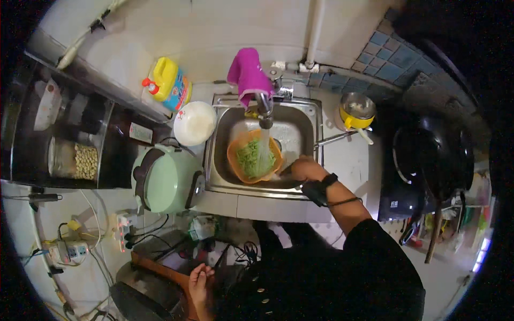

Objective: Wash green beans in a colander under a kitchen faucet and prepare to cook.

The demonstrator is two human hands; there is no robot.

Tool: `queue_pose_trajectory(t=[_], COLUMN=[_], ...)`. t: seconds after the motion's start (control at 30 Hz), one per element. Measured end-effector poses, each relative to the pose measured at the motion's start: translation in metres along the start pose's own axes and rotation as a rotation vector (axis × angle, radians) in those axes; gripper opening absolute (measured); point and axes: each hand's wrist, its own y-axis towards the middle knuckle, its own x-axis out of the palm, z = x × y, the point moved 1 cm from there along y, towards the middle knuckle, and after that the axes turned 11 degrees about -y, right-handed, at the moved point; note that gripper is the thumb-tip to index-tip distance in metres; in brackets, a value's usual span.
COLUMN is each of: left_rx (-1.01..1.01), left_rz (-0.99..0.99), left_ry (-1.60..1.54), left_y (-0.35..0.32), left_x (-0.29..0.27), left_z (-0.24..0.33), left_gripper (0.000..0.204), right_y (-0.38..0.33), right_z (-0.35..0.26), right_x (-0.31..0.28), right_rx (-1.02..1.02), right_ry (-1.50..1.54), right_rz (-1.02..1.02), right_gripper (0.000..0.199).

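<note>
Water runs from the tap point(265, 117) onto shredded green vegetables point(247, 159) in an orange basket point(233, 166), which sits in the steel sink point(289, 115). My right hand point(308, 169) is closed beside the basket's right rim, over the sink's front right corner. A thin dark shape runs from its fingers toward the rim; what it is cannot be made out. A dark band and strap circle that wrist. Low on the left, away from the counter, my left hand point(198, 280) hangs with loosely curled fingers and nothing visible in it.
A purple cloth point(250, 76) drapes over the tap. Left of the sink stand a white bowl point(194, 124), a yellow jug point(171, 83) and a green rice cooker point(168, 179). On the right are a yellow-banded pot point(357, 109) and a black stove point(397, 200) with a wok point(433, 155).
</note>
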Motion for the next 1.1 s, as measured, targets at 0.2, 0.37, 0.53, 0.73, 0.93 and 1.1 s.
queue_pose_trajectory(t=[0.2,0.37,0.53,0.73,0.93,1.1], left_rx=[0.026,0.025,-0.024,-0.014,0.007,-0.004], left_rz=[-0.034,-0.097,-0.07,-0.043,-0.044,-0.007], left_ry=[0.123,0.188,0.192,0.214,0.194,0.152], left_y=[0.01,0.015,0.014,0.009,0.003,0.002], left_x=[0.016,0.018,0.018,0.018,0.014,0.017], left_z=[0.009,0.007,0.005,0.003,0.001,0.001], left_gripper=[0.025,0.025,0.025,0.026,0.026,0.026], right_y=[-0.035,-0.043,-0.02,-0.012,0.011,0.017], right_z=[0.06,0.09,0.022,-0.021,-0.056,-0.032], right_x=[-0.064,-0.076,-0.07,-0.115,-0.098,-0.075], right_rx=[0.412,0.527,0.117,-0.26,0.249,0.087], right_ry=[0.177,0.113,1.939,2.416,2.558,2.531], right_rz=[0.249,0.917,0.497,0.36,0.162,0.083], right_gripper=[0.043,0.038,0.026,0.021,0.025,0.037])
